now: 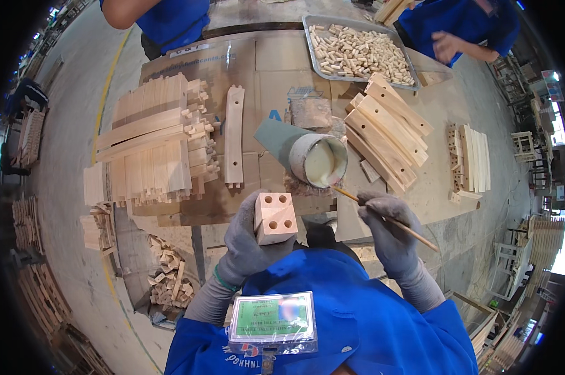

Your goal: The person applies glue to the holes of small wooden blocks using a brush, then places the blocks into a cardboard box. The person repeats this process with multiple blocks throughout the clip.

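Note:
My left hand (244, 240), in a grey glove, is closed around light wooden pieces (275, 215) whose end faces show several round drilled holes. In my gloved right hand (392, 231) is a thin wooden stick (414, 232), held like a pen. Its far tip reaches the lower rim of a round pot (302, 156) of creamy white liquid (320, 164), probably glue. The pot sits just ahead of my hands, tilted toward me. A single wooden slat (234, 137) with holes near its ends lies left of the pot.
Stacked slats with dowelled ends (151, 137) stand at the left. More drilled slats (385, 134) lie right of the pot. A tray (307, 47) of wooden dowels sits farther back. Two people in blue (173, 28) work across the cardboard-covered table. Offcuts (170, 275) fill a container at lower left.

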A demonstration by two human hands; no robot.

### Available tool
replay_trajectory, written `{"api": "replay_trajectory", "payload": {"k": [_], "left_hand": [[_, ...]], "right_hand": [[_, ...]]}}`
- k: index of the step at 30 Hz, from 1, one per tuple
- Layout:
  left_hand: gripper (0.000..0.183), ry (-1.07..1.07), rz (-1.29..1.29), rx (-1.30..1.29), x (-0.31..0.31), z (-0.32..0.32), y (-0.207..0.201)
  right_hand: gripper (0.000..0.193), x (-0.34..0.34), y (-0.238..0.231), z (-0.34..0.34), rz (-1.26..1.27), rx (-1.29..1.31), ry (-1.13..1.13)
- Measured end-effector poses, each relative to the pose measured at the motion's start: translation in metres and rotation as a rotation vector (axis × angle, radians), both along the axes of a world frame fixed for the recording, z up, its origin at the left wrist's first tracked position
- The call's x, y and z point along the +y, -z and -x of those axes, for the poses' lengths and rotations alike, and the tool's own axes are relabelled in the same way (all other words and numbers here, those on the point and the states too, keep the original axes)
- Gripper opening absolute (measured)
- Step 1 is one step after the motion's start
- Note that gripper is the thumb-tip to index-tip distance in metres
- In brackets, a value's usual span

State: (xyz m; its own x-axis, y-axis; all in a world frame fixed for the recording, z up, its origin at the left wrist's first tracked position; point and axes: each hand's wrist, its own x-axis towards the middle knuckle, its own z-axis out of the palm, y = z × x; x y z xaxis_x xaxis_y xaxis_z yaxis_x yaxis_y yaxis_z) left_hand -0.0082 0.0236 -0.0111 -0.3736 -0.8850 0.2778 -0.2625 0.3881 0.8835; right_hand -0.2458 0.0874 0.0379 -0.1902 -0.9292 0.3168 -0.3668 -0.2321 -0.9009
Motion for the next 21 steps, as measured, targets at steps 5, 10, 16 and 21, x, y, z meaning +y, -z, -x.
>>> {"api": "replay_trajectory", "payload": {"k": [5,10,16,21], "left_hand": [[0.074,-0.009,-0.019,-0.03,-0.002,-0.001,0.001],[0.07,-0.006,-0.049,-0.012,-0.001,0.001,-0.006],[0.069,0.022,-0.074,0.015,0.001,0.004,-0.008],[0.074,0.128,-0.073,-0.066,0.002,0.007,-0.011]], "right_hand": [[0.022,0.0,0.006,0.003,-0.093,-0.114,0.068],[0.021,0.0,0.016,-0.003,-0.069,-0.142,0.018],[0.014,0.0,-0.004,-0.001,-0.059,-0.244,0.077],[0.013,-0.033,-0.046,0.009,-0.25,-0.579,0.151]]}}
